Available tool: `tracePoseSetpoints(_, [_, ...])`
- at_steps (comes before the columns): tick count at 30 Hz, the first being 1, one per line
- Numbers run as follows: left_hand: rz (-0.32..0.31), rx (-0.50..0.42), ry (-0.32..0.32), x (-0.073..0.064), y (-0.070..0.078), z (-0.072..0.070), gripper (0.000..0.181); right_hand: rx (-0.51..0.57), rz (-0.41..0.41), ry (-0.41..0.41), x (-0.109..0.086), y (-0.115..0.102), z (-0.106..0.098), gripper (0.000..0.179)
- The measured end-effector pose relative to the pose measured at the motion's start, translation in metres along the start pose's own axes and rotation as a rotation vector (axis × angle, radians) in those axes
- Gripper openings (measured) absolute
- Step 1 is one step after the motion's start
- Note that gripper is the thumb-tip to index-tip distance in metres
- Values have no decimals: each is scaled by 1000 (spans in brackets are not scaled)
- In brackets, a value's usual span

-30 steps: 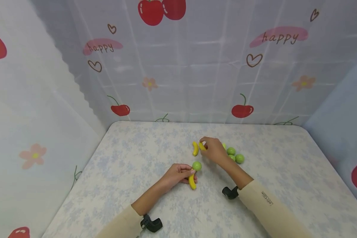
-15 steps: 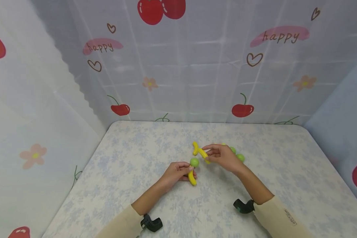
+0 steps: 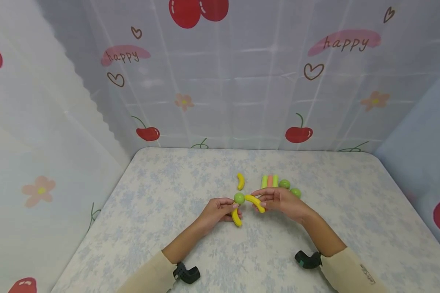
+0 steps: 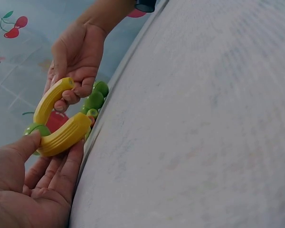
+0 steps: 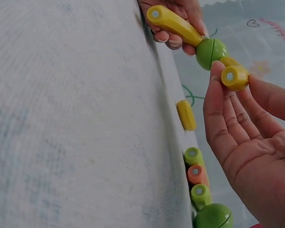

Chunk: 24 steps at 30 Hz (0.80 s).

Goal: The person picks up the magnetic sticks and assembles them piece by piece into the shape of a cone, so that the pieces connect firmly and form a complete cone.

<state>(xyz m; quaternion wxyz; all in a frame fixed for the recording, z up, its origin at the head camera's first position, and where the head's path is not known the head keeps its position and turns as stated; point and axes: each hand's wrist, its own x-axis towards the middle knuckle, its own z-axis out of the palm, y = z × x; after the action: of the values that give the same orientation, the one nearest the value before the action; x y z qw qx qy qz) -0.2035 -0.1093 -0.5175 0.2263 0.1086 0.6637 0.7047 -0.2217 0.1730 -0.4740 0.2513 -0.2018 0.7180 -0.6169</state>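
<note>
In the head view, my left hand (image 3: 213,215) pinches a curved yellow rod (image 3: 236,218), shaped like a banana with ridged sides. A green ball (image 3: 239,198) sits on that rod's far end, beside my left thumb and fingertips. My right hand (image 3: 287,204) pinches a second curved yellow rod (image 3: 257,204) between thumb and fingers. Its free tip meets the ball's right side; whether it is attached I cannot tell. The right wrist view shows a round, silvery disc in the end of the left-hand rod (image 5: 173,24) and of the right-hand rod (image 5: 235,78).
Behind the hands a third yellow rod (image 3: 240,181) lies on the pale floral table (image 3: 183,175). To its right are straight green and orange rods (image 3: 269,181) side by side, then green balls (image 3: 284,184). A cherry-print curtain (image 3: 220,81) hangs beyond the table's far edge.
My right hand has brought its yellow rod from beside the loose one toward me, turning it until its tip is at the green ball. My left hand has stayed nearly still, lifting slightly.
</note>
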Motion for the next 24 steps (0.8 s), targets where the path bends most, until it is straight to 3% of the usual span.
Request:
tracePoseSetpoints(14, [-12, -35, -29, 0, 0, 1, 39, -13, -8, 59, 1, 3, 8, 41])
tracePoseSetpoints(18, [-25, -25, -66, 0, 0, 0, 47, -25, -9, 52, 1, 3, 10, 36])
tracePoseSetpoints(24, [-30, -3, -121, 0, -1, -1, 39, -49, -16, 20, 3, 4, 13, 32])
